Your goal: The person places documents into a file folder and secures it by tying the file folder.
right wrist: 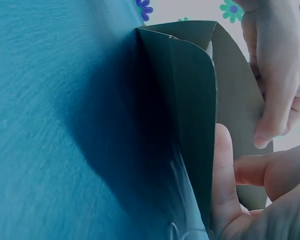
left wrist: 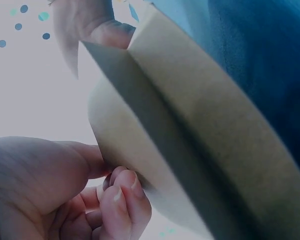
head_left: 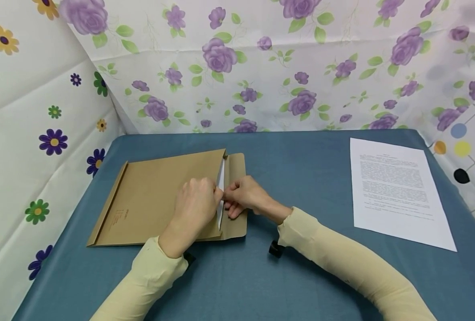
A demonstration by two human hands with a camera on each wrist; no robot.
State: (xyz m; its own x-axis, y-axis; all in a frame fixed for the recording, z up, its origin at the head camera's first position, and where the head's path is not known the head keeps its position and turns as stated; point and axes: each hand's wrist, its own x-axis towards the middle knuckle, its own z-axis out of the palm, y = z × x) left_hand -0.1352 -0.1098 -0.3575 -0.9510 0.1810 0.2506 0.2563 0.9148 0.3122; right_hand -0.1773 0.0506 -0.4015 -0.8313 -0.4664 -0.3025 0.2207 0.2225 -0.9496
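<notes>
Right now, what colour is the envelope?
The envelope is light brown, clearest in the head view.

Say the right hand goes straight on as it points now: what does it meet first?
Probably the left hand, right ahead of the right hand at the envelope's open end; depth is unclear, so the envelope's edge may come first.

Print (head_left: 119,216) on the envelope (head_left: 153,191) (reddish) and on the white sheet (head_left: 398,191) is too small to read.
</notes>
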